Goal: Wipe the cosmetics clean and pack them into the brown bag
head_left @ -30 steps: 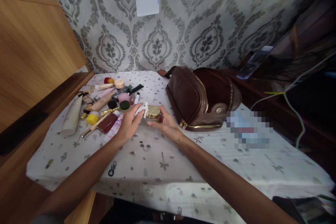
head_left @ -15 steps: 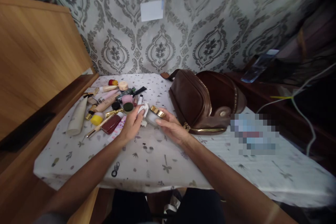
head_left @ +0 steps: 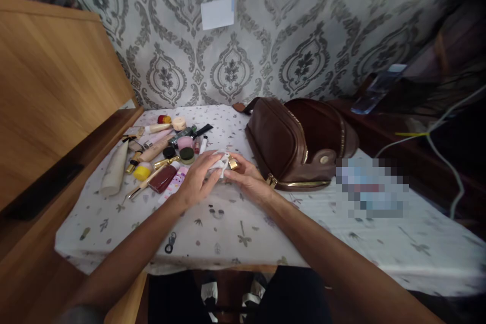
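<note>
My right hand (head_left: 248,178) is closed around a cosmetic jar with a gold lid (head_left: 233,163), mostly hidden by fingers and cloth. Pressed against the jar, my left hand (head_left: 199,179) grips a crumpled white tissue or cloth (head_left: 220,163). Just left of my hands lie a dark green-lidded jar (head_left: 187,155), a pink jar (head_left: 185,142), a dark red bottle (head_left: 164,179) and a purple-pink patterned packet (head_left: 176,182). A brown leather bag (head_left: 277,142) stands to the right, unzipped and gaping.
Further left are a yellow-capped jar (head_left: 143,171), a large white tube (head_left: 115,169) and several other cosmetics. A wooden cabinet (head_left: 64,71) borders the left side. To the right are a blurred-out item (head_left: 372,187), a clear bottle (head_left: 379,90) and a white cable (head_left: 450,172).
My left hand has moved right with the white cloth, onto the jar, and now covers much of it. The jar has turned in my right hand; the camera view shifts slightly.
</note>
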Motion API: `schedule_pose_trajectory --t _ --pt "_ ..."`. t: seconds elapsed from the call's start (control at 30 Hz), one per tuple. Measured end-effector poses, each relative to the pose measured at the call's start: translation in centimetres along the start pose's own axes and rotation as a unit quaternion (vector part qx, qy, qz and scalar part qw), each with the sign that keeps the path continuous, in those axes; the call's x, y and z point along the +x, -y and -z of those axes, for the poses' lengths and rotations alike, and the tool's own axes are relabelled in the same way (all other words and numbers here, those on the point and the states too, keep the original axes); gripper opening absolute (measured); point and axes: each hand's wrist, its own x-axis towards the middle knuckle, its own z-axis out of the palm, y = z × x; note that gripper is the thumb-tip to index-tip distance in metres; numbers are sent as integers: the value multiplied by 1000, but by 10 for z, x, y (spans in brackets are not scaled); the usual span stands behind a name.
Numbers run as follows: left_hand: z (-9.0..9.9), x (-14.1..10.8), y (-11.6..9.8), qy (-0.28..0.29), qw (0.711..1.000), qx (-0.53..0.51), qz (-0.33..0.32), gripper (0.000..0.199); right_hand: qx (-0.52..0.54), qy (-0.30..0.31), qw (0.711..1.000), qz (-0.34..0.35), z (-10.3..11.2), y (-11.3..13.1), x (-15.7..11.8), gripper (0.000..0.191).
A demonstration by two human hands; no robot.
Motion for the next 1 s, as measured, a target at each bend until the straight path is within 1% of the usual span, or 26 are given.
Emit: schedule_pose_trajectory --t 0.07,0.17,0.23,0.33,0.4,0.43,0.5,0.57,0.6,0.67,0.77,0.9,1.0 --pt "3 2 -1 -4 1000 -8 27 35 5 17 1000 -4 0 1 -1 48" --pt "9 5 -3 -12 992 -51 116 33 -9 38 999 0 1 2 -2 43" --pt "11 7 0 -13 980 -100 174 32 -28 48 998 8 1 2 -3 42" --pt "7 6 9 -26 955 -184 231 34 -49 62 997 14 0 2 -4 41" --pt "2 4 17 -60 926 -248 277 33 -63 68 996 17 0 2 -5 40" --pt "-2 4 21 -83 905 -283 306 31 -72 67 995 19 -1 3 -5 39" --pt "-8 4 27 -127 851 -354 366 29 -87 56 994 26 0 3 -4 38" --pt "-14 4 32 -154 806 -402 407 30 -95 35 994 35 1 4 -3 36" --pt "-16 4 33 -157 790 -423 415 31 -98 23 994 41 2 4 -2 36" --pt "-17 5 33 -143 770 -464 414 29 -107 -2 993 53 4 4 0 36" --pt "-17 6 30 -132 739 -522 405 19 -114 -24 991 70 5 3 1 36" --pt "-13 7 21 -152 708 -531 441 10 -88 -16 992 84 4 -1 2 38" --pt "-10 9 15 -168 695 -528 459 10 -81 -18 991 100 4 -4 2 41"
